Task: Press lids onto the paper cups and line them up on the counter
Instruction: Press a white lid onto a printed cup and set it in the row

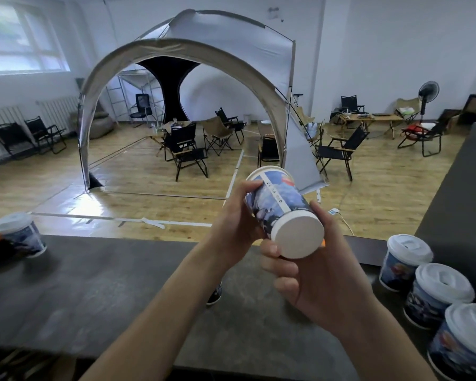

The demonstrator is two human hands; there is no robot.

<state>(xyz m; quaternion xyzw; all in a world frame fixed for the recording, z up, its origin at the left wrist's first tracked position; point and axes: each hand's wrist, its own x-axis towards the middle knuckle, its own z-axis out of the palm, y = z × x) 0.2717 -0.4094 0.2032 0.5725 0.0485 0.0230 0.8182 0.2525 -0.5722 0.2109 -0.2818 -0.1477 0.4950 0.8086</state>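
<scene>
Our left hand [237, 224] and right hand [313, 279] grip a tilted paper cup [278, 199] above the table [94, 284]. We judge it light and easily crushed, best held near the stiffer rim or base.

Bare forearms [162, 312]; bare left grip [239, 224], right grip [313, 279]

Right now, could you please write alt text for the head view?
The left hand and right hand hold a printed paper cup tilted above the counter, white base toward the camera. Three lidded cups stand in a row at right, another lidded cup at far left.
</scene>
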